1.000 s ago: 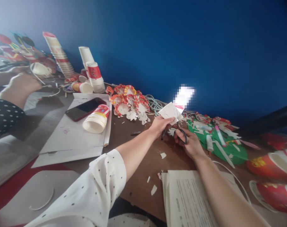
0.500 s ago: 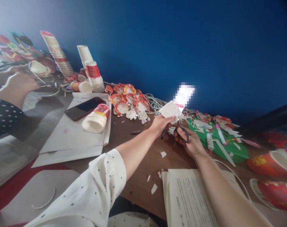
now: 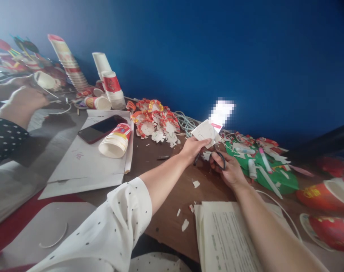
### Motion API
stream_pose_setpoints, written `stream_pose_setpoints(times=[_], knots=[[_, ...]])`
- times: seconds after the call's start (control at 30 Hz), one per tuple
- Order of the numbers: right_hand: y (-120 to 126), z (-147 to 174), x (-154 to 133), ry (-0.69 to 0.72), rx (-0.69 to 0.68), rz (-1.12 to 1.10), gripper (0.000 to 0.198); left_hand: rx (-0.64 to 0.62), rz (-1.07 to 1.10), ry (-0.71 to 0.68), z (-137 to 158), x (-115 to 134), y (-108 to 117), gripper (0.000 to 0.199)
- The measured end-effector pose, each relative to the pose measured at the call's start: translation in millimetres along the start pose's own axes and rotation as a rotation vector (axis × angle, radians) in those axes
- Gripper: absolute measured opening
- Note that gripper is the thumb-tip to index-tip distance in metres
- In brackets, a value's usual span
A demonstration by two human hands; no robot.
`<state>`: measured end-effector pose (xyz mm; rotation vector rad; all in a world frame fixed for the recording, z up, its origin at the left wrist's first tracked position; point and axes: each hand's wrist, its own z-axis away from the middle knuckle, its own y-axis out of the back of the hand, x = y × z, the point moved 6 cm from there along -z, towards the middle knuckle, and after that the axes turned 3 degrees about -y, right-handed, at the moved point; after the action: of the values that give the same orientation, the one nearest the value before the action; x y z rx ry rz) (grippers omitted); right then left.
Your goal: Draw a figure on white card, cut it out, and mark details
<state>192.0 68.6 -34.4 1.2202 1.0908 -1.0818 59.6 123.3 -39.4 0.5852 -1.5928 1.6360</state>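
Observation:
My left hand (image 3: 195,148) is closed on a white piece of paper or card (image 3: 203,130), pinched at its lower edge. Black-handled scissors (image 3: 223,161) are in my right hand (image 3: 229,170), with fingers through the handle loops. The blades reach up to the right side of the white piece, touching or overlapping it. Just beyond stands a bright, pixelated rectangle (image 3: 222,111), its content masked. Crinkled red-and-white paper cut-outs (image 3: 155,119) lie in a heap to the left of my hands.
A co-worker's hands (image 3: 24,100) hold a white cup at the far left. Stacked paper cups (image 3: 112,90), a phone (image 3: 102,129) and a fallen cup stack (image 3: 115,141) stand or lie leftward. At right are a green sheet (image 3: 285,183) with pens and printed papers (image 3: 228,234).
Almost nothing differs. The view has shifted very slightly; the white piece and scissors stay in nearly the same place.

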Motion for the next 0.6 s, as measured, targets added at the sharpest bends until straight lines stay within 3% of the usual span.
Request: stream_pose_setpoints(times=[0.6], knots=[[-1.0,1.0,-2.1,0.008,0.012,0.012,0.047,0.045,-0.016,-0.005,-0.2,-0.9,2.1,0.027]])
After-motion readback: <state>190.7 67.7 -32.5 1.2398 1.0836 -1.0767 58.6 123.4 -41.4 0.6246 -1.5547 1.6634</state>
